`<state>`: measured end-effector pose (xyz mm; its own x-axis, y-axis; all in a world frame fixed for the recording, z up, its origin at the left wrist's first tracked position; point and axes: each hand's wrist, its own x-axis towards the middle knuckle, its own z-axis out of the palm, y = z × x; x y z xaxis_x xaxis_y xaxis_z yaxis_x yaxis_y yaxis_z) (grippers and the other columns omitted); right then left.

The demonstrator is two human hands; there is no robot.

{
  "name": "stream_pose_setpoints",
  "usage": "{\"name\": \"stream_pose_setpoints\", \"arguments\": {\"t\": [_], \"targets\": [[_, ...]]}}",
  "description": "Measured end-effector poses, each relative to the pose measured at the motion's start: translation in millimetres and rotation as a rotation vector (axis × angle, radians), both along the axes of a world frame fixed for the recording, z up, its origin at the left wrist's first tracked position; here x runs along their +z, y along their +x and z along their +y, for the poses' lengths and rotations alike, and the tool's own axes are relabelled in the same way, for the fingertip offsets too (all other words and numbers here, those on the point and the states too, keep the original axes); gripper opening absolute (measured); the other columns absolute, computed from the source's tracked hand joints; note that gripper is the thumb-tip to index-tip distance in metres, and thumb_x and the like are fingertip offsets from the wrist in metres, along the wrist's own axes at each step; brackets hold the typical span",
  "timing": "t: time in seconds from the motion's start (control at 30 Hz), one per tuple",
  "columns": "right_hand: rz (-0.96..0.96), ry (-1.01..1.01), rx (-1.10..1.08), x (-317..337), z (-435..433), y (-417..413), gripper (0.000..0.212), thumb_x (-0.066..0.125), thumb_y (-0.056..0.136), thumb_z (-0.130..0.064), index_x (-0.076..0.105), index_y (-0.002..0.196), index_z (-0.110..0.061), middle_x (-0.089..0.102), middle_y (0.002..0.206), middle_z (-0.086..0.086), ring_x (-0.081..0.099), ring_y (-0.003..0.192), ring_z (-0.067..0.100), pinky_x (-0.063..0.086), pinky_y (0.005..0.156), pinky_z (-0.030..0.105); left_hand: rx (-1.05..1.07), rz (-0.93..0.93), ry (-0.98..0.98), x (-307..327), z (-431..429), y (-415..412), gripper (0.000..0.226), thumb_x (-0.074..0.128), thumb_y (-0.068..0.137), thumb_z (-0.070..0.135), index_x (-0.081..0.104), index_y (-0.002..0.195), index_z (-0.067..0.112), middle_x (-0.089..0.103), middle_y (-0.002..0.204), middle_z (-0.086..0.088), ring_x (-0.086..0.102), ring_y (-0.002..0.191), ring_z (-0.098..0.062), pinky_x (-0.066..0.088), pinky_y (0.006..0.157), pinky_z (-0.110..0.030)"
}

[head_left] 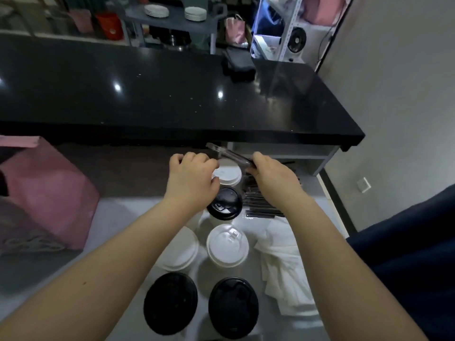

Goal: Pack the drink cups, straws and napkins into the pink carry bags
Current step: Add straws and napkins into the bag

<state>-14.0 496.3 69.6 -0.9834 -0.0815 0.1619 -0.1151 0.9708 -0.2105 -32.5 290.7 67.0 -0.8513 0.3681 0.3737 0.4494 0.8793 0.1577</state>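
Several lidded drink cups stand on the grey counter: white lids [227, 244] [227, 174] and black lids [224, 203] [170, 302] [233, 307]. A pile of wrapped black straws [261, 205] lies to their right, with white napkins [283, 264] nearer me. My right hand [273, 178] is shut on a wrapped straw [227, 153] that points up-left above the far white lid. My left hand [192, 178] is curled beside it, fingers closed; whether it touches the straw is hidden. A pink carry bag [49, 193] stands at the left.
A glossy black raised counter [172, 99] runs across the back, its edge just beyond my hands. A black folded item [238, 64] lies on it. A grey wall [394, 94] closes the right side. Shelves with plates [157, 10] stand behind.
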Motion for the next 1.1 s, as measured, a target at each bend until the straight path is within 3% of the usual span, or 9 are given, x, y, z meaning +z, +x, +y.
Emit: {"name": "stream_pose_setpoints", "arguments": {"t": [0.13,0.33,0.57,0.63,0.77,0.93,1.1], "targets": [[-0.052,0.003,0.067,22.5,-53.4,-7.4,0.013,0.042,0.1,-0.017,0.031,0.094,-0.023,0.045,0.093,-0.001,0.048,0.084,0.028,0.031,0.062,0.037,0.063,0.088,0.049,12.4,-49.5,3.2,0.028,0.062,0.08,0.032,0.068,0.104,0.021,0.067,0.095,0.0,0.06,0.091,-0.027,0.033,0.084,-0.041],[-0.009,-0.109,0.1,47.4,-146.3,-10.7,0.01,0.035,0.104,-0.029,0.036,0.095,-0.025,0.047,0.08,-0.006,0.045,0.067,0.017,0.028,0.051,0.034,0.107,0.144,0.082,28.4,-143.9,7.8,0.026,0.066,0.079,0.032,0.07,0.102,0.02,0.067,0.1,0.0,0.06,0.093,-0.026,0.032,0.082,-0.039],[-0.017,-0.612,0.272,81.9,-277.5,-25.5,0.016,0.038,0.101,-0.031,0.044,0.086,-0.028,0.052,0.07,-0.01,0.045,0.062,0.007,0.04,0.062,0.029,0.212,0.111,0.261,67.9,-300.8,0.8,0.032,0.072,0.079,0.03,0.069,0.109,0.021,0.067,0.109,-0.001,0.059,0.102,-0.029,0.043,0.088,-0.044],[0.038,-0.697,0.354,94.2,-315.7,-28.9,0.018,0.038,0.101,-0.03,0.046,0.084,-0.032,0.053,0.07,-0.012,0.045,0.062,0.005,0.04,0.061,0.022,0.262,0.077,0.297,73.4,-347.5,-1.7,0.034,0.074,0.077,0.039,0.069,0.108,0.024,0.067,0.105,0.002,0.06,0.097,-0.024,0.048,0.085,-0.042],[0.112,-0.889,0.429,113.2,-383.7,-36.4,0.019,0.039,0.101,-0.023,0.048,0.087,-0.031,0.053,0.072,-0.005,0.047,0.061,0.007,0.043,0.061,0.024,0.379,-0.046,0.411,71.0,-436.3,-3.3,0.037,0.078,0.072,0.052,0.068,0.101,0.033,0.066,0.089,0.012,0.062,0.084,-0.013,0.055,0.076,-0.038],[0.101,-1.086,0.491,121.9,-455.7,-46.0,0.014,0.039,0.102,-0.017,0.051,0.097,-0.02,0.053,0.071,-0.004,0.05,0.065,0.011,0.049,0.064,0.024,0.162,-0.12,0.351,61.2,-494.0,-21.7,0.03,0.085,0.069,0.042,0.074,0.094,0.031,0.068,0.089,0.015,0.062,0.091,-0.012,0.054,0.082,-0.041],[-0.063,-1.199,0.423,98.4,-493.8,-59.6,0.017,0.04,0.103,-0.016,0.054,0.097,-0.022,0.05,0.073,-0.004,0.05,0.07,0.014,0.05,0.074,0.03,-0.049,-0.244,0.313,51.0,-495.0,-41.5,0.067,0.077,0.06,0.066,0.063,0.12,0.038,0.062,0.111,0.012,0.05,0.115,-0.014,0.045,0.099,-0.042]]}}
